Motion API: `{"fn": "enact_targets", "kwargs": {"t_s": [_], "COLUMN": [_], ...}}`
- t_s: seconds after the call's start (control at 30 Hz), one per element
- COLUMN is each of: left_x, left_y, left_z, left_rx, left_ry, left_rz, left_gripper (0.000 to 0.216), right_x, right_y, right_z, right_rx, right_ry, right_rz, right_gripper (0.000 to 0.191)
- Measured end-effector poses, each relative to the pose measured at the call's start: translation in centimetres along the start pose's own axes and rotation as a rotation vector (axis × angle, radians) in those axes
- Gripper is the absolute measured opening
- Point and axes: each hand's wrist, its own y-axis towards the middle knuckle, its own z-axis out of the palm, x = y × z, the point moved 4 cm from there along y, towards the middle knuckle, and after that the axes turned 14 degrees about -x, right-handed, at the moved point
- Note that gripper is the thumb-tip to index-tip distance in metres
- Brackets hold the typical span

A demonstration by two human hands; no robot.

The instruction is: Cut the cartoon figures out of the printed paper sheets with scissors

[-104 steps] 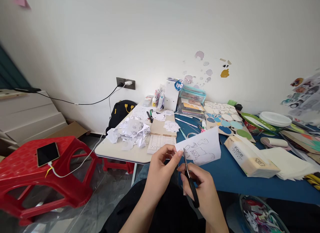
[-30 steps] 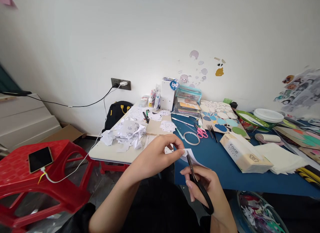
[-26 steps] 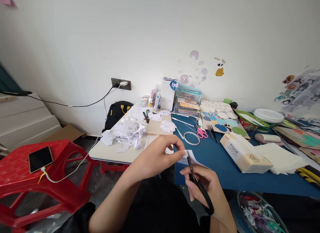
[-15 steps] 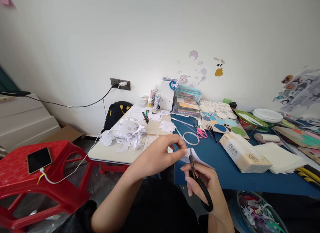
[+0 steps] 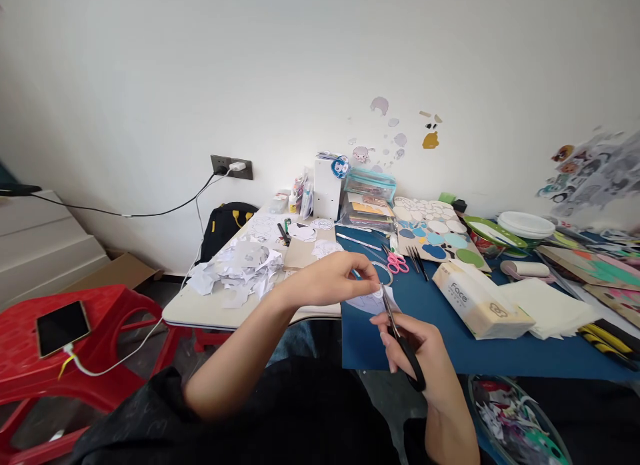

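The scrap of white paper (image 5: 373, 301) is small, thin and pale, with faint dark printed lines on it (too small to read as any figure). It is held over the near edge of the blue table (image 5: 450, 355), just in front of the person's chest. The left hand (image 5: 334, 282), at 9 o'clock of the scrap, pinches its left edge, thumb and fingertips pressed together on the sheet. The scissors (image 5: 401, 342) come in from 5 o'clock, with slim metal blades and black loop handles. Their tips lie against the paper's right edge; whether the blades are parted cannot be told. The right hand (image 5: 424, 350) is closed round the handles, fingers through the loops.

At 12 o'clock of the scrap, partly behind the left fingers, lies a clear tape ring (image 5: 385, 272), and just past it pink scissors (image 5: 397, 262). At 3 o'clock rests a tissue pack (image 5: 479, 308) marked "Face". At 10 o'clock a heap of white paper offcuts (image 5: 235, 273) covers the pale side table (image 5: 220, 310). Far out at 8 o'clock a phone (image 5: 62, 327) on its cable lies on a red stool (image 5: 107, 318). At 5 o'clock, below the table edge, a bin (image 5: 517, 422) holds coloured clippings.
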Motion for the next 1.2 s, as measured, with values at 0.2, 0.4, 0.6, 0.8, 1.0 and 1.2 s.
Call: {"fn": "enact_targets", "kwargs": {"t_s": [0.2, 0.4, 0.6, 0.8, 1.0, 1.2], "left_x": [1.7, 2.2, 2.3, 3.1, 2.7, 1.9], "left_y": [-0.8, -2.0, -1.6, -0.9, -1.3, -2.0], "left_z": [1.8, 5.1, 5.5, 5.5, 4.8, 4.7], "left_rx": [-0.625, -0.566, -0.486, -0.473, -0.447, -0.452], "left_ry": [-0.081, -0.068, -0.304, -0.631, -0.483, -0.380], "left_rz": [-0.099, -0.119, -0.210, -0.275, -0.219, -0.213], "left_gripper": [0.013, 0.019, 0.022, 0.019, 0.021, 0.020], "right_x": [-0.9, -0.8, -0.5, -0.6, -0.4, 0.1], "right_y": [1.4, 1.5, 1.4, 1.0, 1.1, 1.1], "right_z": [-1.3, -1.0, -0.3, 0.0, 0.1, 0.6], "right_rx": [-0.218, -0.239, -0.167, -0.129, -0.082, -0.062], "right_ry": [0.022, 0.004, -0.018, -0.022, 0.016, 0.025], "right_rz": [0.042, -0.017, -0.026, -0.025, -0.059, -0.091], "right_gripper": [0.012, 0.009, 0.006, 0.005, 0.007, 0.004]}}
